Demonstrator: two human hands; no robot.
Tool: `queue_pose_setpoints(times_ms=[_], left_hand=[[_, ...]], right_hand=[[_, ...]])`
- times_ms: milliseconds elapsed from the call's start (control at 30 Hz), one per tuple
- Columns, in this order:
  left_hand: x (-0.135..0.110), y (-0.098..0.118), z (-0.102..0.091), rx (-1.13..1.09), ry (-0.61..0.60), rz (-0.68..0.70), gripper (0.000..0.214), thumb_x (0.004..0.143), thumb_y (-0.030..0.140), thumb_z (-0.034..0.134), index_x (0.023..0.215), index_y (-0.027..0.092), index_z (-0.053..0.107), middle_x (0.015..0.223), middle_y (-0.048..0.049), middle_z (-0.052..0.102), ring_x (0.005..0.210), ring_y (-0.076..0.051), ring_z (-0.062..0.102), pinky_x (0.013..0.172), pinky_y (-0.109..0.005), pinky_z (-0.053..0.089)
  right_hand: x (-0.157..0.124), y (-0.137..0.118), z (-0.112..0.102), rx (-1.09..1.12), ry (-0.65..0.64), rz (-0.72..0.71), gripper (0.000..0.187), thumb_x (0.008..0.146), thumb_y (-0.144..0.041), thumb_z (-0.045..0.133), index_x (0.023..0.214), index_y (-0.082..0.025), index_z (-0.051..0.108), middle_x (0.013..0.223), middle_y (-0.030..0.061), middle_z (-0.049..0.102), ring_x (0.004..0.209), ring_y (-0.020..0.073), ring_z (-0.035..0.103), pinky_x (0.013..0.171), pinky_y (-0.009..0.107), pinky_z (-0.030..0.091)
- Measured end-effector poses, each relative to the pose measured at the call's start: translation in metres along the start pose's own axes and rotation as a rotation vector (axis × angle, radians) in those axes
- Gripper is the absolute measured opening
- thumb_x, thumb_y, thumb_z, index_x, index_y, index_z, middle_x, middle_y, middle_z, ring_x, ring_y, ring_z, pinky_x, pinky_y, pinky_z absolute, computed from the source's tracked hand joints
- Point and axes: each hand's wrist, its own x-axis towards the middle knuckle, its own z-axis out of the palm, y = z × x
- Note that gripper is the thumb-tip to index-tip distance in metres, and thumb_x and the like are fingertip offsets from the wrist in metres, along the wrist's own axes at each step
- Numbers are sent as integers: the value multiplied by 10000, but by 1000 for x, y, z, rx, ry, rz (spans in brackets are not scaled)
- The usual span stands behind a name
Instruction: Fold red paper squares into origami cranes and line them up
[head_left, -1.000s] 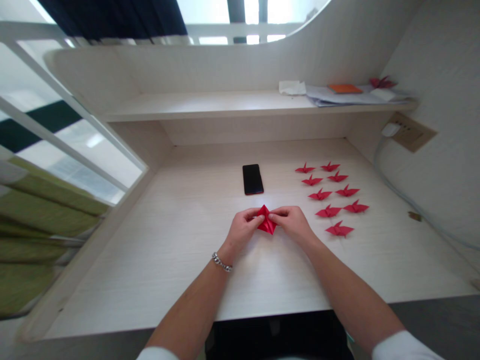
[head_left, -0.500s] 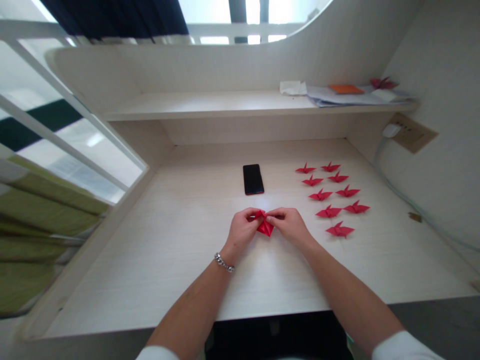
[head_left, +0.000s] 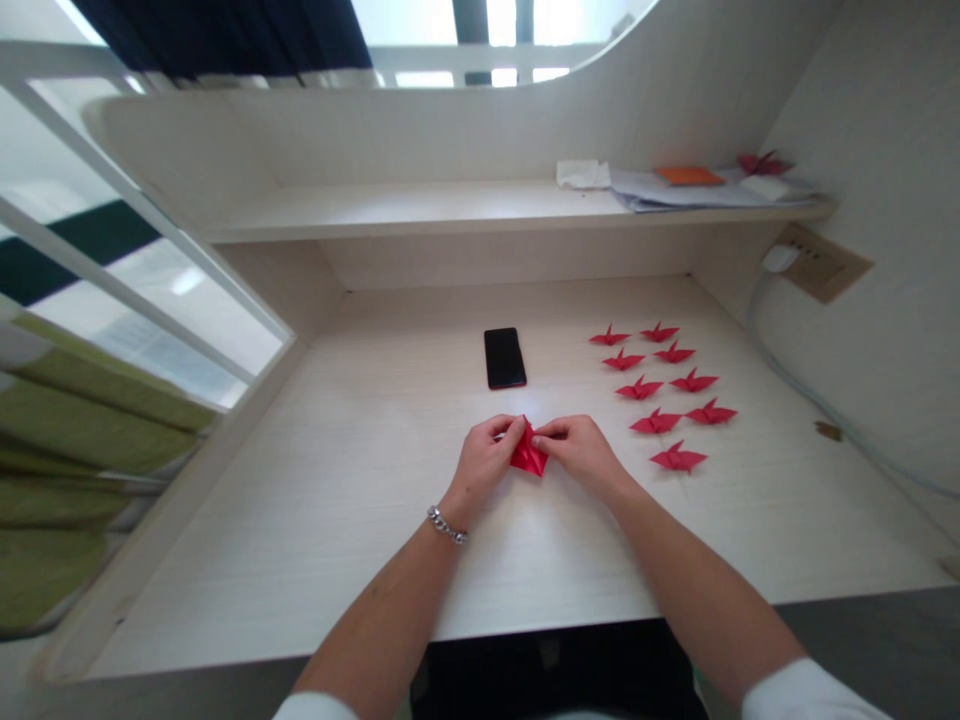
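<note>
A small folded piece of red paper point(head_left: 529, 456) is pinched between both hands just above the pale wooden desk point(head_left: 360, 520). My left hand point(head_left: 484, 464), with a silver bracelet at the wrist, grips its left side with closed fingers. My right hand point(head_left: 581, 452) grips its right side the same way. Most of the paper is hidden by my fingers. To the right lie several finished red paper cranes point(head_left: 664, 388) in two rows on the desk.
A black phone point(head_left: 504, 357) lies face down beyond my hands. On the shelf point(head_left: 420, 210) above are papers, an orange pad point(head_left: 688, 175) and another red crane point(head_left: 761, 163). A wall socket point(head_left: 821, 262) with a white cable is at the right.
The red paper has been folded smaller between my fingers, and my hands have drawn closer together. Nothing else on the desk has moved.
</note>
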Motion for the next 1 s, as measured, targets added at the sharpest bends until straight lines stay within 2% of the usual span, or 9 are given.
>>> queue_pose_setpoints(times_ms=[100,300,467,800,1000], left_hand=[[1,-3,-1,-38,-23,-22,338,814,462,603,787,142,710,761,-72,699,695,-167,625,606,-239,478],[2,-5,-1,-207,-64,-81,280,728,309,711,946,133,716,935,-104,723,825,-207,668,733,-303,527],[2,-3,1,-227,-60,-80,263,678,216,735,921,120,711,934,-103,721,840,-221,677,739,-316,538],[3,-6,0,-166,33,-68,225,669,249,748,857,128,720,845,-86,722,781,-201,670,721,-308,534],[4,-7,-1,-209,50,-71,233,670,266,751,858,132,724,861,-88,724,777,-195,663,737,-314,525]], right_hand=[[1,1,-1,20,-3,19,176,725,-286,659,804,-180,774,771,50,754,746,220,687,681,284,498],[4,4,0,123,69,60,201,699,-285,679,818,-148,763,781,67,751,740,213,684,667,277,496],[3,2,2,119,97,36,194,708,-281,669,814,-144,757,796,73,750,738,205,680,689,284,505],[2,-1,4,184,59,34,224,695,-253,670,878,-162,761,852,69,754,829,231,695,771,323,525],[3,3,4,278,74,60,233,676,-264,683,858,-135,750,811,84,748,760,218,690,720,318,532]])
